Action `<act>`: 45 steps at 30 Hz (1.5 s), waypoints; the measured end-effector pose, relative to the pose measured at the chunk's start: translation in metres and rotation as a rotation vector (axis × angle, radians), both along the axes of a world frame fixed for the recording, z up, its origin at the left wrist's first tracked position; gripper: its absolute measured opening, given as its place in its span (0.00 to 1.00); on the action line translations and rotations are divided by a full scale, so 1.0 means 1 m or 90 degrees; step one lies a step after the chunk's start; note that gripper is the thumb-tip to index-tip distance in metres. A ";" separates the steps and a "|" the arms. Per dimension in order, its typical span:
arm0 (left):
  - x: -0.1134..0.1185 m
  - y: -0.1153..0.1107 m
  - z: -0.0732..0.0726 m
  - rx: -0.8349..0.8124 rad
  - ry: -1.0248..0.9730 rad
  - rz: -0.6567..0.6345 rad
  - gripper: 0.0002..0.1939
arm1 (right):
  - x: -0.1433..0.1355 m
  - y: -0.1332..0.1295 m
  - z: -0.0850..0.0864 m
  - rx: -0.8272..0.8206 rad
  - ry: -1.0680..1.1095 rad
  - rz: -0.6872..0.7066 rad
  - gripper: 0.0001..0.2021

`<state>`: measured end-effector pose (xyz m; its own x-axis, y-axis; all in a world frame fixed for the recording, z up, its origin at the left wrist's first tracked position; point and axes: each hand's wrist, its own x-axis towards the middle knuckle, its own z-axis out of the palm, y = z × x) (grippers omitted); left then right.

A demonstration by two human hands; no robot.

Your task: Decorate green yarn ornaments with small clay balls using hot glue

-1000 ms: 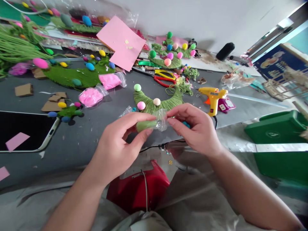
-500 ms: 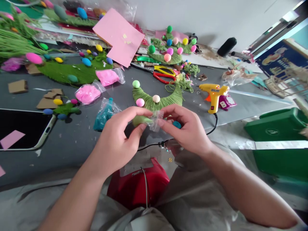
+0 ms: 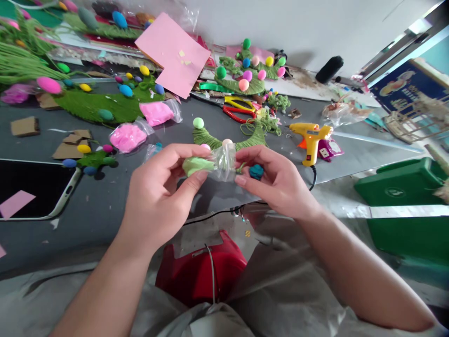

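Lighting moderate, cool; brightest at upper right, glare on the clear bag (image 3: 225, 161); soft shadows on the grey surface (image 3: 115, 196); edges stretched, outer areas slightly blurred

Got glue gun (image 3: 310, 142) on desk (image 3: 94, 206). Got packet (image 3: 330, 150) just right of glue gun. Farther right and behind it, see plastic bag (image 3: 343, 114). Left of glue gun, see crescent (image 3: 210, 139) with balls (image 3: 198, 123) on it, partly behind small bag (image 3: 225, 161). Have small bag in left hand (image 3: 161, 189), clay lump (image 3: 256, 171) in right hand (image 3: 271, 185), both front-left of glue gun. Behind-left of it: find scissors (image 3: 242, 111). Well left: pouches (image 3: 128, 137), side by side. Farthest left, toward front: phone (image 3: 44, 180), with scrap (image 3: 17, 203) on top. Off desk, right of glue gun: bin (image 3: 396, 189).
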<state>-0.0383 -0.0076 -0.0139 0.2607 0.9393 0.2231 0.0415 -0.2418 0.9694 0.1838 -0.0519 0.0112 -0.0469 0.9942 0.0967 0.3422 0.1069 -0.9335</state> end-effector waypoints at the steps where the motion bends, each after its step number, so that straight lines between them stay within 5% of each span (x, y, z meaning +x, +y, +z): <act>1: 0.000 0.000 0.001 -0.007 0.001 0.002 0.13 | 0.001 0.000 0.000 -0.015 0.007 0.014 0.16; 7: 0.000 0.001 0.002 -0.011 0.009 0.028 0.12 | -0.003 0.000 -0.001 -0.163 0.145 0.010 0.16; 10: 0.001 0.001 0.003 -0.009 0.004 0.031 0.12 | -0.002 -0.003 -0.001 -0.217 0.081 -0.009 0.23; 16: 0.001 0.000 0.003 -0.006 0.018 0.049 0.12 | 0.002 -0.001 0.001 -0.154 -0.065 -0.026 0.19; 26: 0.000 -0.001 0.004 -0.030 -0.001 0.039 0.12 | -0.001 -0.002 -0.002 -0.217 0.001 0.055 0.21; 34: 0.000 -0.002 0.004 -0.012 -0.013 0.039 0.12 | -0.002 -0.006 -0.003 -0.098 -0.214 -0.046 0.30; 45: -0.003 -0.001 0.006 -0.026 0.003 0.058 0.13 | -0.003 -0.006 0.000 -0.032 -0.120 0.019 0.18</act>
